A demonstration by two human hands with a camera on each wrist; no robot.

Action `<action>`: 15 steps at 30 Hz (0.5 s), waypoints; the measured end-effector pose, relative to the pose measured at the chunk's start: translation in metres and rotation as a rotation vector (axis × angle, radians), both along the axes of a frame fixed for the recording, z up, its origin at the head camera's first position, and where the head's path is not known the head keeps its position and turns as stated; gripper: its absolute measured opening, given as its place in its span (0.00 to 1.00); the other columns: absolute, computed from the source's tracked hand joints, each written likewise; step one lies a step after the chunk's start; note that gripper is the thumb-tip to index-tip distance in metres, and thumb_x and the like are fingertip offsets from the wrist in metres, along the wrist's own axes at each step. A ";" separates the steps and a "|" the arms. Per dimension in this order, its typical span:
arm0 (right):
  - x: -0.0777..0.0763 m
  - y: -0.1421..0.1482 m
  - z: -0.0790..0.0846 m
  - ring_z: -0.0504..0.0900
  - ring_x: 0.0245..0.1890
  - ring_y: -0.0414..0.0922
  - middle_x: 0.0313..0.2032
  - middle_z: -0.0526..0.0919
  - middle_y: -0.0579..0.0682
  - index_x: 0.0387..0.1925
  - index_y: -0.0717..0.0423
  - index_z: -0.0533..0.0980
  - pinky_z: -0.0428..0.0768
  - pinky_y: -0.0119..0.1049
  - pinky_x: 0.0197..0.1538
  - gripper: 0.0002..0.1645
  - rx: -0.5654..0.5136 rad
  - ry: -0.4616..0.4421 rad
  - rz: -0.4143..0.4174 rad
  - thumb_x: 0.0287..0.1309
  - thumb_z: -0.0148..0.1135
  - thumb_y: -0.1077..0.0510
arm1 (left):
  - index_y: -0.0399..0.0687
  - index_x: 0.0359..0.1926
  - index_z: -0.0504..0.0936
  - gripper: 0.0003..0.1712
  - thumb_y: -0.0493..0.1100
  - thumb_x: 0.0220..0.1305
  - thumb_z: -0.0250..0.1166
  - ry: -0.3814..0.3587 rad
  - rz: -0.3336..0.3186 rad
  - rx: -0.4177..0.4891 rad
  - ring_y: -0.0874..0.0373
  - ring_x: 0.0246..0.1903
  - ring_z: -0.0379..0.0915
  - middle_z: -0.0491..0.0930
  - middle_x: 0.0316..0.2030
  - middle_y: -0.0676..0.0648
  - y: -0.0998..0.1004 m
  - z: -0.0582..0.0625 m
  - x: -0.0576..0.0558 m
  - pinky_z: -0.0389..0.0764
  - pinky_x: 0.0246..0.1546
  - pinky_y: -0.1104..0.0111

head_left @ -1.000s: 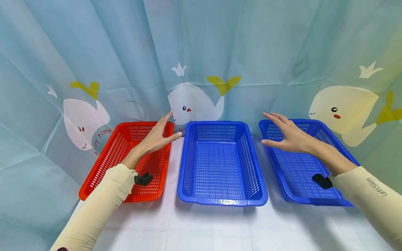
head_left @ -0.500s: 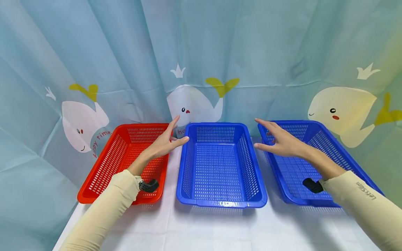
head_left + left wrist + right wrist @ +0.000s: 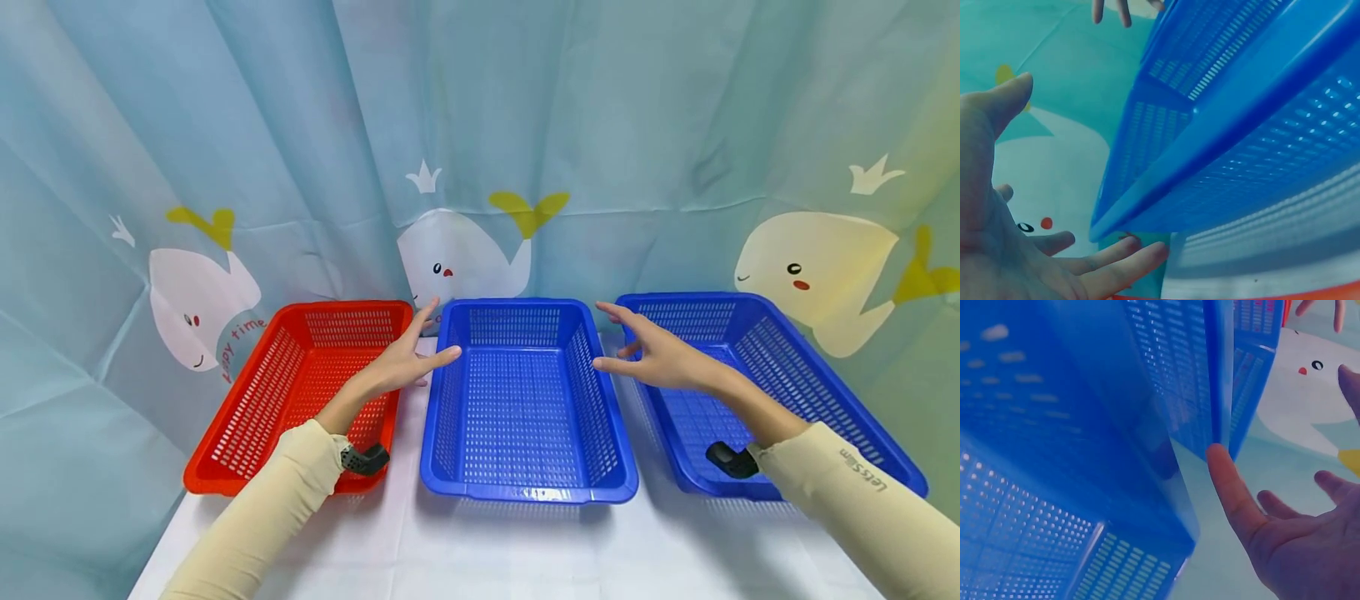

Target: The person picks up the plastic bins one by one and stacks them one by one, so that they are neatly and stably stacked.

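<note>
Left hand (image 3: 397, 365) and right hand (image 3: 666, 354) bracketing the middle blue basket (image 3: 521, 417)
Fingers on both are spread pretty loose, thumbs apart, gripping nothing; can't tell if they touch the rim. That basket sits on a white surface (image 3: 480, 554), with a red basket (image 3: 348, 329) to its left and a second blue basket (image 3: 693, 321) to its right.

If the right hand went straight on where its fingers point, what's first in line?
Likely the right rim of the middle blue basket, toward its far corner, by the fingertips of the right hand in the head view. Height's unclear; it might pass over.
</note>
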State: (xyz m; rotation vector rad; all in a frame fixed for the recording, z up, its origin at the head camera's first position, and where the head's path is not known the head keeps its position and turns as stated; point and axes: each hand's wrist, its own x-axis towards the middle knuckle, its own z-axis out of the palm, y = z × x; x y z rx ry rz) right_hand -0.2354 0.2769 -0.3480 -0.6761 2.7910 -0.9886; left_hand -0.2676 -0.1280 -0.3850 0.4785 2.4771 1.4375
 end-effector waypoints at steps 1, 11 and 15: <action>0.000 -0.001 -0.001 0.85 0.49 0.59 0.74 0.56 0.71 0.82 0.52 0.48 0.87 0.48 0.41 0.54 -0.004 -0.013 -0.004 0.68 0.68 0.46 | 0.72 0.83 0.38 0.58 0.63 0.66 0.68 -0.011 -0.001 0.004 0.27 0.66 0.66 0.46 0.80 0.40 0.000 -0.001 0.000 0.82 0.48 0.39; -0.002 0.001 -0.008 0.87 0.32 0.46 0.74 0.54 0.74 0.82 0.49 0.43 0.84 0.58 0.49 0.56 -0.046 -0.194 -0.023 0.68 0.67 0.44 | 0.66 0.83 0.40 0.61 0.54 0.63 0.73 -0.138 -0.035 0.061 0.33 0.76 0.49 0.48 0.79 0.37 -0.001 -0.004 0.000 0.85 0.44 0.40; -0.004 0.001 -0.010 0.89 0.35 0.51 0.74 0.51 0.77 0.82 0.53 0.42 0.83 0.61 0.51 0.56 -0.101 -0.288 -0.005 0.68 0.68 0.46 | 0.61 0.83 0.44 0.59 0.47 0.63 0.75 -0.218 -0.047 0.083 0.32 0.70 0.61 0.56 0.74 0.32 -0.005 -0.004 -0.004 0.85 0.44 0.42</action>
